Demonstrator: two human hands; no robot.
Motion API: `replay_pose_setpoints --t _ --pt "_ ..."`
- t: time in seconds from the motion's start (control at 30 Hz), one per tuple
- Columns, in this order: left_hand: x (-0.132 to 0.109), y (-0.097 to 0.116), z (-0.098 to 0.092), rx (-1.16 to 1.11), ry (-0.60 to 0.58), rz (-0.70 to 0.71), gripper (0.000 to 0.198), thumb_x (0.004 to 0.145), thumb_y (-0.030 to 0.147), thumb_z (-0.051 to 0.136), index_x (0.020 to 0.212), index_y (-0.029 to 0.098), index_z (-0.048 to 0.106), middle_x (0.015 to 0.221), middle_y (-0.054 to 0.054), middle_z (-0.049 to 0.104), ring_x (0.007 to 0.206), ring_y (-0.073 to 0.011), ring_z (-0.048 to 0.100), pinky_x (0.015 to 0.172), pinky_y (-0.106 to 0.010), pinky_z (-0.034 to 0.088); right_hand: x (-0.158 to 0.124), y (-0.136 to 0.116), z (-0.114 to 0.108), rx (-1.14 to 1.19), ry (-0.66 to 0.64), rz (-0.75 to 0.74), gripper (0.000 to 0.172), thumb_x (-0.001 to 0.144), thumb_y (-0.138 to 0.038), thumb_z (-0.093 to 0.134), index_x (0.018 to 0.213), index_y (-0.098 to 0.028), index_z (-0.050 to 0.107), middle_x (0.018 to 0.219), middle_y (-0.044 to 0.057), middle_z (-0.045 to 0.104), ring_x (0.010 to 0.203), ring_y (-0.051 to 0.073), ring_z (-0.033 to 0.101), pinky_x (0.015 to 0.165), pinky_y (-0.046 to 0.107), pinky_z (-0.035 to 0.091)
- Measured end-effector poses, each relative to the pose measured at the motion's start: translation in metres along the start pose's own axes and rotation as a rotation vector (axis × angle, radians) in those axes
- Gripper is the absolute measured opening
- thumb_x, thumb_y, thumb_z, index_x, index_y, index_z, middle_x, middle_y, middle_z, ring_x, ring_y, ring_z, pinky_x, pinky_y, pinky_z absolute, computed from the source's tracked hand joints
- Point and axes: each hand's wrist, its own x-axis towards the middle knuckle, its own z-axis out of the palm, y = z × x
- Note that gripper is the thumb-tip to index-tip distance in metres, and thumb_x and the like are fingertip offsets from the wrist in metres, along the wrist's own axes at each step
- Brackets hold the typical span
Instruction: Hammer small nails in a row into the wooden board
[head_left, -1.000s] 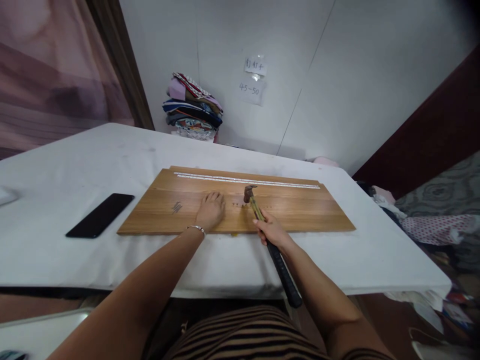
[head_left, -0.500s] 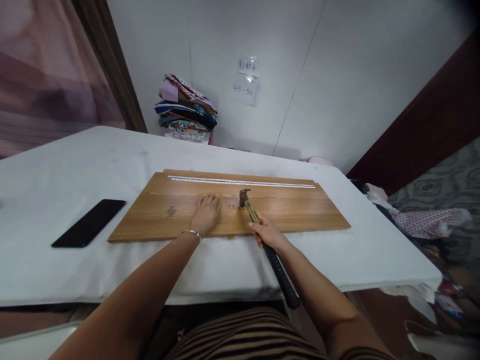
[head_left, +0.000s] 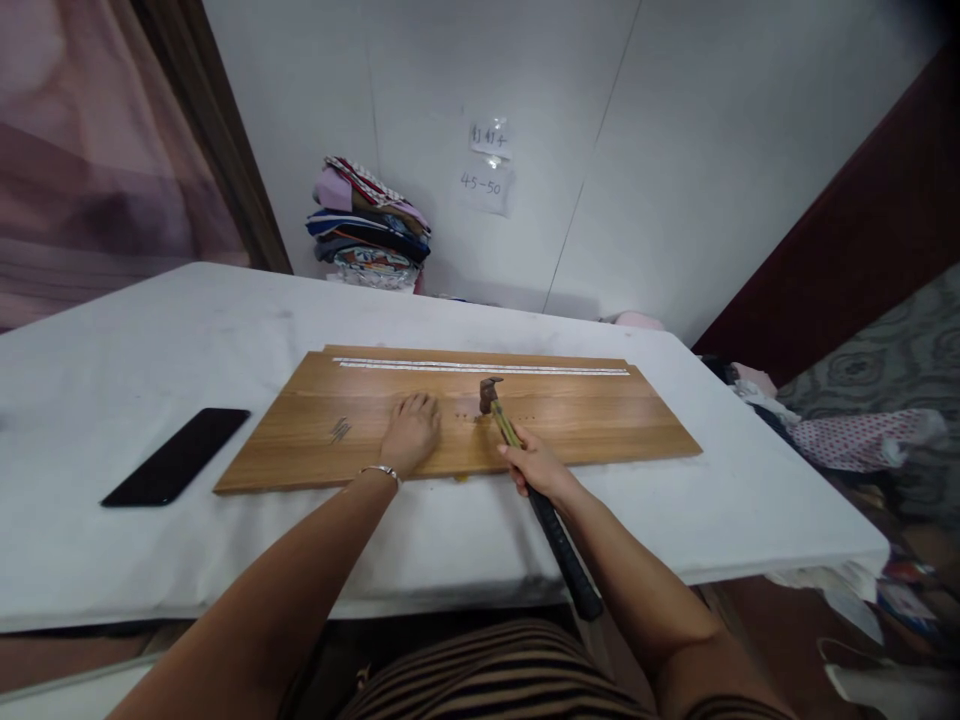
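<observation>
A wooden board lies lengthwise across the white-covered table. My left hand rests palm down on it, fingers stretched forward and nothing visible under them. My right hand is wrapped round a claw hammer with a yellow-green shaft and a black grip. The hammer's rusty head is over the middle of the board; whether it touches the wood I cannot tell. Small nail heads show in a row on both sides of the hammer. Several loose nails lie left of my left hand.
Two white measuring strips run along the board's far edge. A black phone lies on the table at the left. Folded clothes are stacked by the wall, where paper notes hang. More cloth is at the right.
The view has tilted slightly, so the table's left side sits a little lower. Both hands and the hammer keep nearly the same place over the board.
</observation>
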Motion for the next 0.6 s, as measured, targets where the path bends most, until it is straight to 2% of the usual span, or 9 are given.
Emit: replay_pose_setpoints --t 0.4,0.6 --pt "0.0009 0.0043 -0.0044 0.000 -0.037 -0.017 0.044 0.107 0.027 0.040 0.134 0.014 0.071 0.151 -0.022 0.069 0.146 -0.0333 0.059 0.126 -0.051 0.043 -0.0025 -0.0017 0.0020 0.008 0.002 0.019 0.086 0.089 -0.038 0.069 0.167 -0.017 0.041 0.053 -0.016 0.046 0.038 0.010 0.039 0.038 0.021 0.034" --pt "0.0001 0.0069 -0.0081 -0.007 -0.047 -0.025 0.044 0.107 0.027 0.038 0.132 0.014 0.072 0.151 -0.023 0.069 0.146 -0.0346 0.059 0.125 -0.054 0.044 -0.0028 -0.0030 0.0015 -0.004 0.000 0.037 0.088 0.089 -0.038 0.070 0.169 -0.017 0.039 0.052 -0.016 0.044 0.039 0.010 0.040 0.038 0.020 0.035"
